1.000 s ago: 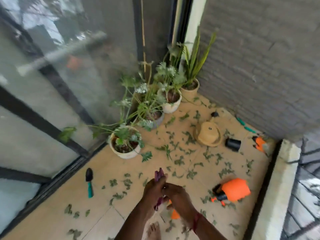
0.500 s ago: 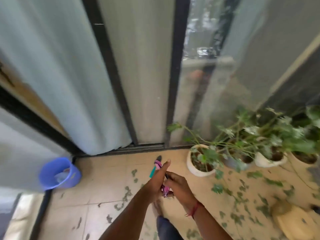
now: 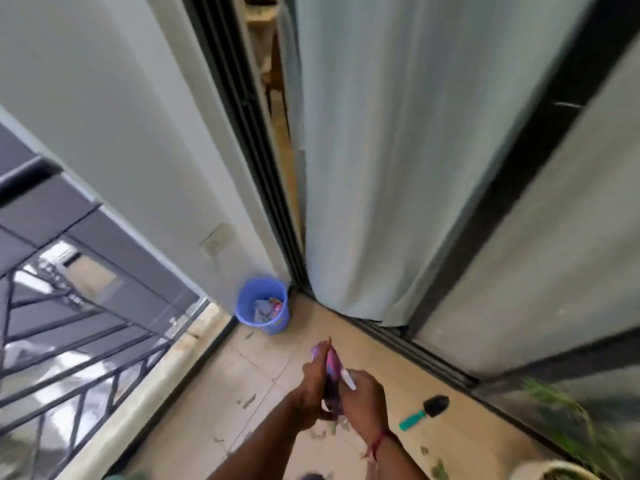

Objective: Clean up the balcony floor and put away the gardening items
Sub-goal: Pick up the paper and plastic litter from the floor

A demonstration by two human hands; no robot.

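Note:
Both my hands hold a thin pink and purple packet (image 3: 331,367) upright between them, low in the middle of the view. My left hand (image 3: 313,386) presses flat against its left side; my right hand (image 3: 360,398) grips its right side. A blue plastic bin (image 3: 264,311) with some wrappers inside stands in the floor corner ahead, a little beyond the hands. A small trowel (image 3: 427,412) with a black blade and teal handle lies on the tiles to the right of my right hand. A few green leaf scraps (image 3: 247,400) dot the floor.
A sliding door track (image 3: 415,351) and a pale curtain (image 3: 398,168) run along the right. A white wall (image 3: 121,133) lies ahead-left, a metal railing (image 3: 69,341) at left. A white pot rim (image 3: 554,471) and blurred plant leaves (image 3: 571,420) show at bottom right.
The view has swung left, away from the potted plants toward the corner with the blue bin, which is now nearer and centred. My hands still hold the packet together.

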